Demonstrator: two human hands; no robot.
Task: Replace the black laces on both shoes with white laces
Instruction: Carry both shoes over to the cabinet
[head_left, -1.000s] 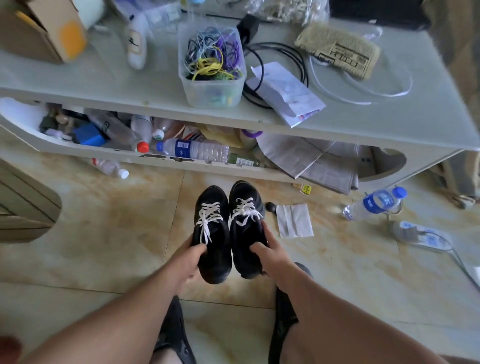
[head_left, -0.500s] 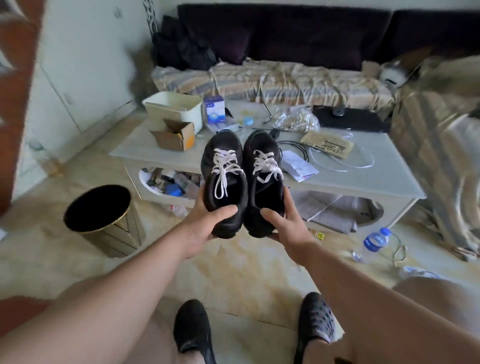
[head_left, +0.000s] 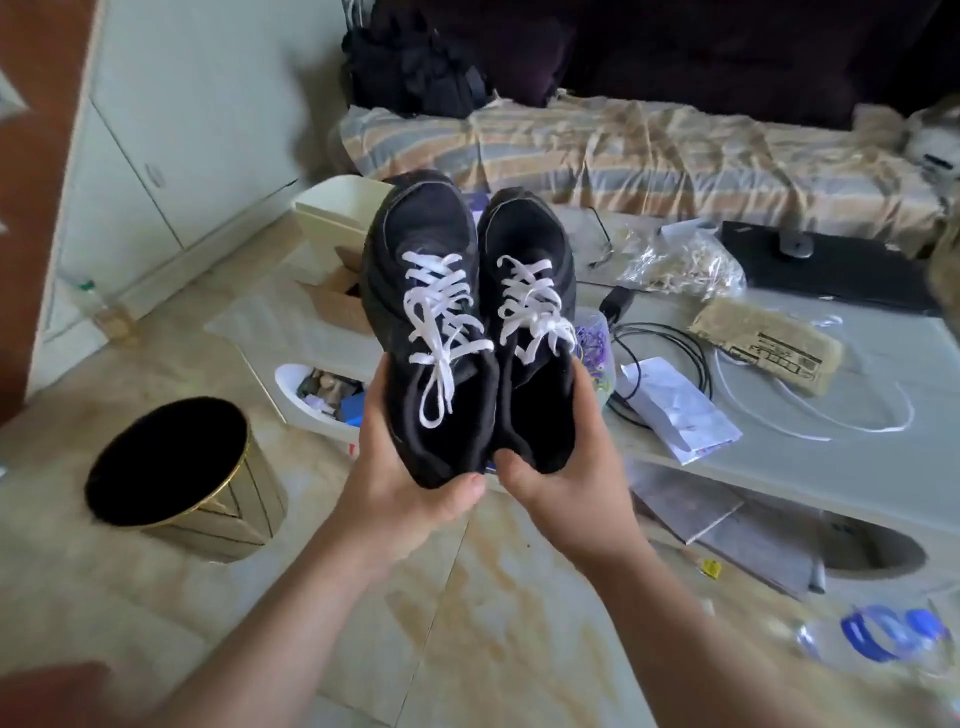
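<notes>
Pair of black fabric trainers (head_left: 470, 332) with flat white laces (head_left: 441, 322), raised side by side above the tiled floor. Left hand (head_left: 400, 483) and right hand (head_left: 566, 467) cup the heels, fingers curled round them. Keep soles level; check for even lacing and secure bows.

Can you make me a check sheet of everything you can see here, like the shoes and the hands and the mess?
Surface: pale low table, crowded; tiled floor below.
Job's things: two black shoes, left shoe and right shoe, held up side by side, both with white laces; no black laces seen.
Clutter: cardboard box, papers, brown packet, plastic bag.
Grippers: left hand grips the left shoe's heel; right hand grips the right shoe's heel.
Cables: black cable coiled on the table.
Surroundings: black and gold bin, striped sofa cover, water bottle on the floor.
</notes>
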